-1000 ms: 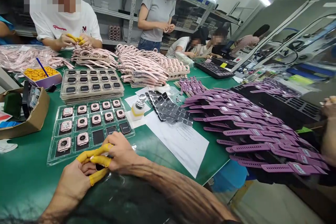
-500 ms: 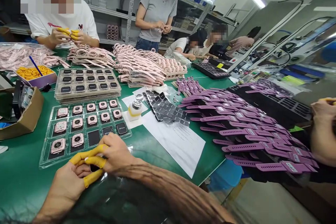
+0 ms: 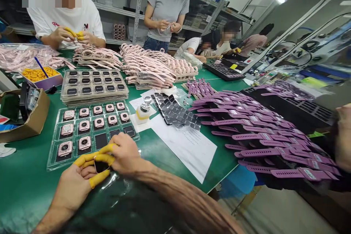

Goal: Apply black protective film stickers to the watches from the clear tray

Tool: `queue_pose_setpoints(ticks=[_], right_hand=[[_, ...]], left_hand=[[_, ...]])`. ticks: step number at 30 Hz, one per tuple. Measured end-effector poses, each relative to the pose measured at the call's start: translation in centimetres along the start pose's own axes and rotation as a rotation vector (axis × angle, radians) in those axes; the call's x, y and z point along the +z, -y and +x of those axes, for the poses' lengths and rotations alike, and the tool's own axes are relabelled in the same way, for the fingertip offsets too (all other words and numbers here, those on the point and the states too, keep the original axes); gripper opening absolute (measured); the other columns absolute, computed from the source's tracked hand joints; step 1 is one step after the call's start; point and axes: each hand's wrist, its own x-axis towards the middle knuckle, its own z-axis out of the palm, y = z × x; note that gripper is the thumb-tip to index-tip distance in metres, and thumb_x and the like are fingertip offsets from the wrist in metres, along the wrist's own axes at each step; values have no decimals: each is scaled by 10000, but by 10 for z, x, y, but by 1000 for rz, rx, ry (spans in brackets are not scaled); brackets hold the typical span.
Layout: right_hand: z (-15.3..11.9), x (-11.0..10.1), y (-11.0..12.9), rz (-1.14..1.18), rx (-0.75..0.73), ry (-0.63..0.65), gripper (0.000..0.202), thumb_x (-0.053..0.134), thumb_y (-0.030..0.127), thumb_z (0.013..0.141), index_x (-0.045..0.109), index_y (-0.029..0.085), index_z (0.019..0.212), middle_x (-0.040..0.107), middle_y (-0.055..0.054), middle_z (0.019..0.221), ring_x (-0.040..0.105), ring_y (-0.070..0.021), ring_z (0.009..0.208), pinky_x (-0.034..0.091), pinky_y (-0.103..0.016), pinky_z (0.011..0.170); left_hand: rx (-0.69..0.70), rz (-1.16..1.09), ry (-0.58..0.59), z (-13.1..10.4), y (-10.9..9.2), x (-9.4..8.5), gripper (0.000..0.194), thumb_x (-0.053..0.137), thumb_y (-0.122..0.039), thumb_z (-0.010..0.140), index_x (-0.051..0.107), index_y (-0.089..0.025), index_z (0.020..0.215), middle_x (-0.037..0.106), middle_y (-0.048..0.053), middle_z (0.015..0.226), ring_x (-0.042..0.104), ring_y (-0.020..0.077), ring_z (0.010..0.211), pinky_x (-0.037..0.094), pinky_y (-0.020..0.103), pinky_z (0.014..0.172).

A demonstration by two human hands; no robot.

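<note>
My left hand [image 3: 73, 186] and my right hand [image 3: 124, 154] meet over the near edge of the green table [image 3: 22, 182]. Both wear yellow finger cots. Together they pinch a small pink watch body [image 3: 100, 166] with a dark screen, just in front of a clear tray [image 3: 92, 131] that holds several pink watch bodies and some bare slots. A clear plastic film [image 3: 113, 182] lies under my hands.
A stack of trays with dark-faced watches [image 3: 94, 86] lies behind. A small pump bottle [image 3: 144, 109], loose black screens [image 3: 178, 111] and a paper sheet [image 3: 186, 146] are to the right. Purple straps [image 3: 260, 135] cover the right side, pink straps [image 3: 153, 67] the back. A cardboard box [image 3: 26, 117] stands left. Several people work around the table.
My hands stay together on the watch body; its dark screen now shows between my fingers. The view has shifted slightly.
</note>
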Motion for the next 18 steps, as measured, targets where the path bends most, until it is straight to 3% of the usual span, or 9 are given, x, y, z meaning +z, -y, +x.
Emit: queue_pose_setpoints(ticks=[3,7,11,13,15,17,18], right_hand=[[-2,-4,2,97,115,-160,231,606,474,1029,793,340,1004,727,16,875,639,-167,810,534,-327,693],[-8,-10,-1,173,-53,-301,221,638,393,1016,752,286,860,699,8,802,606,-163,716,500,-311,626],[-6,-9,-11,246,157,-476,131,684,302,1000,734,227,904,656,-36,782,592,-201,734,477,-341,638],[-5,-9,-7,337,70,-473,99,678,306,1007,733,241,955,674,-28,812,603,-188,735,488,-324,644],[-5,-14,-2,342,-31,-375,142,637,312,1031,737,251,950,692,-24,809,616,-177,727,484,-304,624],[-4,-26,-7,244,4,-326,221,606,335,1045,737,242,893,691,-32,769,617,-178,703,468,-305,595],[-5,-34,-14,178,74,-362,243,614,359,1039,735,238,866,679,-35,743,607,-181,682,458,-313,581]], left_hand=[[22,36,-23,-7,-9,6,510,936,-215,395,747,-260,866,737,-66,662,688,144,596,622,254,625],[24,3,34,-13,-11,8,605,952,-159,372,712,-200,926,743,-41,707,662,111,595,578,217,612],[24,-12,37,-11,-4,4,662,970,-168,431,699,-161,1035,763,-2,782,669,110,624,572,230,633],[27,-13,54,-11,-1,3,661,964,-138,444,701,-158,1050,744,-16,753,647,100,604,561,228,620],[39,-28,76,-12,0,2,646,958,-105,445,705,-162,1037,719,-34,708,630,95,588,559,232,619],[54,-58,100,-13,0,2,623,962,-104,456,702,-166,1019,737,-18,734,658,111,617,589,261,663],[59,-72,111,-12,0,2,611,967,-118,470,698,-168,1016,757,2,771,684,128,646,609,286,695]])
